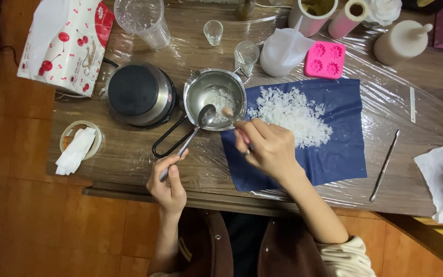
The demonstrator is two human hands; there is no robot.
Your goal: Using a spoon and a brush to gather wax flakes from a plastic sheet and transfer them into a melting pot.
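My left hand [167,185] grips the handle of a metal spoon [197,130] whose bowl rests at the rim of a small steel pot [196,90]. White wax flakes lie in the bottom of the pot. My right hand [265,146] is beside the pot, its fingertips pinched together over the pot's right rim, seemingly on a few flakes. A heap of white wax flakes [293,115] lies on a dark blue cloth [334,154] just right of the pot.
A black round hotplate [138,94] sits left of the pot, with a tissue box [65,43] behind it. Glass cups, a pink silicone mould [325,59], white containers and pink tubes stand at the back. A metal tool [384,165] lies at right.
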